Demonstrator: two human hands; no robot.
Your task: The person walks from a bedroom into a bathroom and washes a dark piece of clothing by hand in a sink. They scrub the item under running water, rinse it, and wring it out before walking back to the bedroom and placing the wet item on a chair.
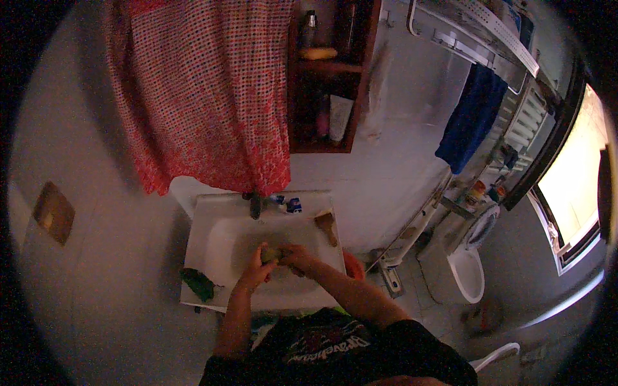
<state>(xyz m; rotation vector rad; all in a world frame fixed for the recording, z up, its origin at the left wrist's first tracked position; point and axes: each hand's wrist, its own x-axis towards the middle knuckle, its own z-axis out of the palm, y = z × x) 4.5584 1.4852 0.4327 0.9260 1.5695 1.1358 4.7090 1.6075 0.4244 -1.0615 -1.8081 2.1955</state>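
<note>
Both my hands are over the basin of a white washbasin (222,231), below the dark tap (255,206). My left hand (256,271) holds a small greenish-yellow object (271,254), too dim to name, with the thumb against it. My right hand (295,259) is at the object's right side with curled fingers; whether it grips the object or something darker cannot be told. A dark green item (197,284), perhaps a leaf or cloth, lies on the basin's left front corner. A brown brush-like item (326,227) lies at the back right, and small blue-and-white items (293,205) stand beside the tap.
A red checked cloth (207,96) hangs above the basin, beside a wooden shelf (326,67) with toiletries. An orange-red tub (354,265) shows at the basin's right. Farther right are a floor mop (392,275), a toilet (466,277) and a hanging blue towel (470,118).
</note>
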